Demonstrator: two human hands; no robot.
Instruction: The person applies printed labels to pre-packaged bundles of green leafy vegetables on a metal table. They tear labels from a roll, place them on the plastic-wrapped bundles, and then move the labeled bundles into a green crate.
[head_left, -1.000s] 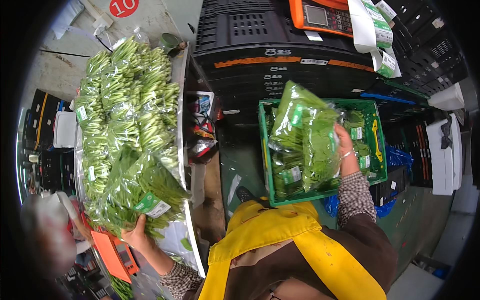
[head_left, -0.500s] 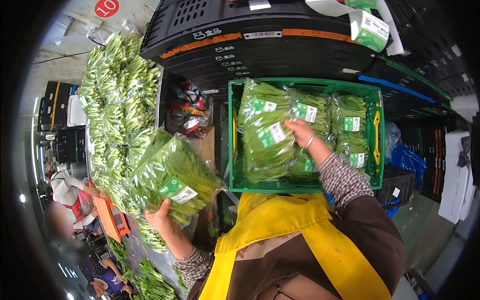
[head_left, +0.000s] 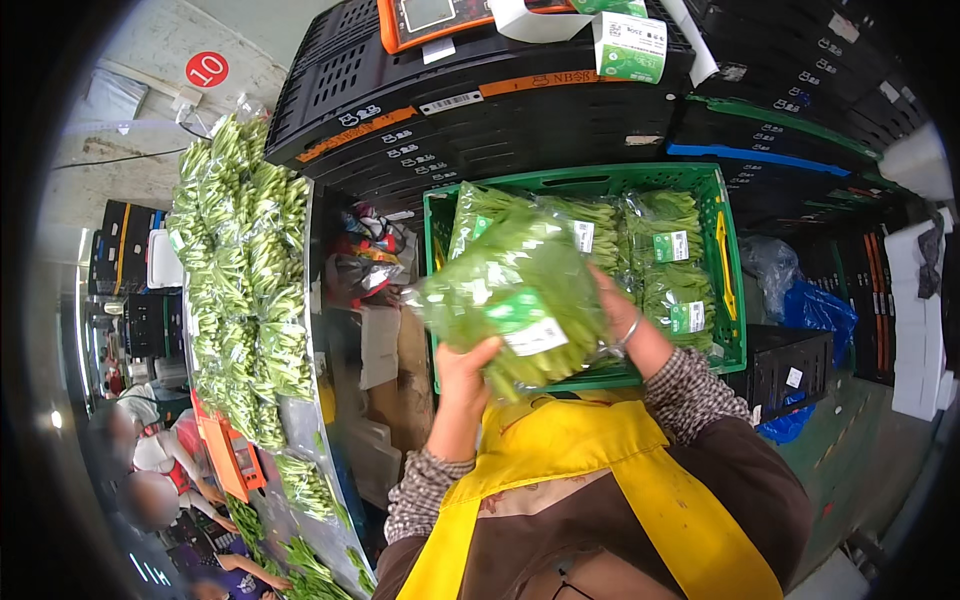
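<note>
A clear plastic bag of leafy greens (head_left: 515,280) with a green and white label is held tilted over the green crate (head_left: 735,290). My left hand (head_left: 465,375) grips its lower left corner, thumb over the plastic. At its right edge is my right hand (head_left: 615,305), wearing a bangle, with the fingers partly hidden behind the bag. Inside the crate lie similar labelled bags of greens (head_left: 672,225) in rows. The held bag covers the crate's front left part.
Bagged greens (head_left: 235,270) are heaped on a metal table (head_left: 325,400) to the left. Black crates (head_left: 500,130) stand stacked behind the green crate, with a label roll (head_left: 632,48) and an orange-framed scale (head_left: 430,15) on top. Other people (head_left: 165,450) work at far left.
My left hand has carried the bag of greens rightward from beside the table to over the crate. My right hand has left the bags in the crate and met the carried bag.
</note>
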